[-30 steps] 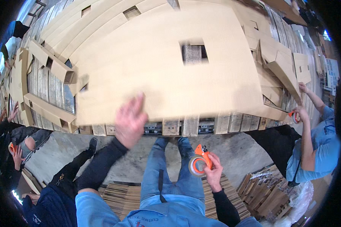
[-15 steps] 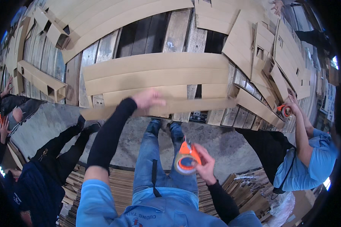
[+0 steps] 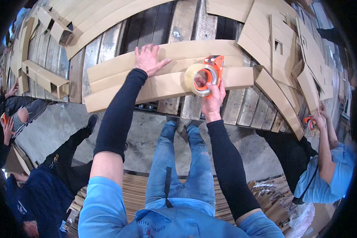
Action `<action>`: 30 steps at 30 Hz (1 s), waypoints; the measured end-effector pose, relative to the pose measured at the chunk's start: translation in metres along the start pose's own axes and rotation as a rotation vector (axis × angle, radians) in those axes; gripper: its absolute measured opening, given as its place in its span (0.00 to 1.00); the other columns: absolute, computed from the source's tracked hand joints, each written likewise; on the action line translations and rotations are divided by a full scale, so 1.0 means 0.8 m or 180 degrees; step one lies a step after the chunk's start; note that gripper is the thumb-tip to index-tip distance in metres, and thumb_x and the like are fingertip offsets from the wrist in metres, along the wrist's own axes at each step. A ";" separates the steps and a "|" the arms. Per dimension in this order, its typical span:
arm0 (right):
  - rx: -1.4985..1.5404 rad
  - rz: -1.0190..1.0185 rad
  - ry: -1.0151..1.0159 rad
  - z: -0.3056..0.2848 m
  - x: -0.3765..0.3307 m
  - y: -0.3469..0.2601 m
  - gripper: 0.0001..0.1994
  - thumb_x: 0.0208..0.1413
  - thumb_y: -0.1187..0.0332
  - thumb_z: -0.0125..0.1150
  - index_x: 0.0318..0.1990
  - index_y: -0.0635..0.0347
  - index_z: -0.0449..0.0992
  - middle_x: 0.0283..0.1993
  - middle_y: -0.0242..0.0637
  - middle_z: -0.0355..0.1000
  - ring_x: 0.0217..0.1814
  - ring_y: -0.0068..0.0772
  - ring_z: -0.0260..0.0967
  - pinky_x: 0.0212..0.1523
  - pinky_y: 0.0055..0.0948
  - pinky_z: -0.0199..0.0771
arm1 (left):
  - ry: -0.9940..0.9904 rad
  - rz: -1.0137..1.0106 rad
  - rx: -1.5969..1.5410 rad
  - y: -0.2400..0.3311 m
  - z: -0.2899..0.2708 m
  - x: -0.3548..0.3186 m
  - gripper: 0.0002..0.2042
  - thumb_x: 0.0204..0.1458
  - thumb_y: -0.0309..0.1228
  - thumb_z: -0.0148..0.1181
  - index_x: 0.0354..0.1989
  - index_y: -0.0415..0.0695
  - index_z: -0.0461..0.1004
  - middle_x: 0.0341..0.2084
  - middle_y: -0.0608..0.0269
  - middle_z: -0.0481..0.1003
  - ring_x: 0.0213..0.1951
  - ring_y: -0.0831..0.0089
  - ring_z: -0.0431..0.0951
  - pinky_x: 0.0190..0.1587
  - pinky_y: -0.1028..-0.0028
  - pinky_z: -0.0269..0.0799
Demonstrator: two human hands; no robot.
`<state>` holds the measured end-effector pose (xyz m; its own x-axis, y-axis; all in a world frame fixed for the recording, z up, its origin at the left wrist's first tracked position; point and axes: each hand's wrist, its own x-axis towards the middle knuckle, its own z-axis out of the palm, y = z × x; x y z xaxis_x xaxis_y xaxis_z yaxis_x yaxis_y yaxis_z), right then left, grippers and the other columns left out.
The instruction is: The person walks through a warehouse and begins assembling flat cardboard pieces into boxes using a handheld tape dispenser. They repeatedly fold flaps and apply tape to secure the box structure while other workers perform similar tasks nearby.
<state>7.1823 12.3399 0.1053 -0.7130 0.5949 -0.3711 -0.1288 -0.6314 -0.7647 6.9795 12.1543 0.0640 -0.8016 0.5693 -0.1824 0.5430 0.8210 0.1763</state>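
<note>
There is one part-folded cardboard sheet [image 3: 168, 77] at centre, two open-ended cardboard tubes [image 3: 39, 75] at left, at least two orange tape dispensers [image 3: 219, 69] and three co-workers [image 3: 333, 170].

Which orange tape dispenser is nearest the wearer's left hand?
The tape dispenser in the wearer's right hand, above the creased cardboard; the co-worker's dispenser is at the far right, well away from the left hand.
</note>
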 end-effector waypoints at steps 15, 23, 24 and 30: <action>0.0703 -0.0596 0.0315 -0.005 0.011 0.014 0.31 0.49 0.76 0.51 0.66 0.63 0.63 0.57 0.43 0.72 0.52 0.40 0.76 0.53 0.40 0.80 | -0.0653 -0.0654 -0.2554 0.154 -0.025 -0.231 0.52 0.36 0.45 0.81 0.67 0.30 0.57 0.65 0.34 0.61 0.68 0.48 0.63 0.70 0.60 0.58; 0.2006 -0.0146 0.0730 -0.052 0.003 0.000 0.30 0.53 0.69 0.55 0.67 0.59 0.65 0.65 0.36 0.70 0.67 0.36 0.67 0.69 0.40 0.63 | 0.0376 -0.0515 -0.0008 0.249 0.037 -0.236 0.22 0.38 0.39 0.71 0.42 0.46 0.74 0.71 0.37 0.49 0.65 0.37 0.58 0.62 0.43 0.57; 0.1946 -0.0163 0.0768 -0.069 -0.009 -0.011 0.30 0.53 0.69 0.55 0.67 0.59 0.65 0.64 0.36 0.70 0.67 0.36 0.67 0.69 0.40 0.63 | 0.0441 -0.0350 0.0043 0.252 0.041 -0.240 0.20 0.37 0.38 0.70 0.41 0.48 0.75 0.71 0.36 0.49 0.65 0.37 0.58 0.62 0.42 0.56; 0.0721 -0.0634 0.1018 -0.125 -0.058 -0.103 0.33 0.49 0.81 0.53 0.67 0.65 0.61 0.61 0.45 0.69 0.55 0.40 0.75 0.58 0.41 0.79 | 0.0462 0.0599 0.0083 0.228 0.048 -0.224 0.12 0.40 0.36 0.69 0.35 0.53 0.77 0.70 0.38 0.53 0.63 0.40 0.60 0.59 0.40 0.58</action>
<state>7.2946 12.4140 0.1330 -0.4143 0.8176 -0.3999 -0.4153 -0.5608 -0.7163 7.2317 12.2038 0.0915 -0.7122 0.7019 -0.0073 0.6910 0.7029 0.1687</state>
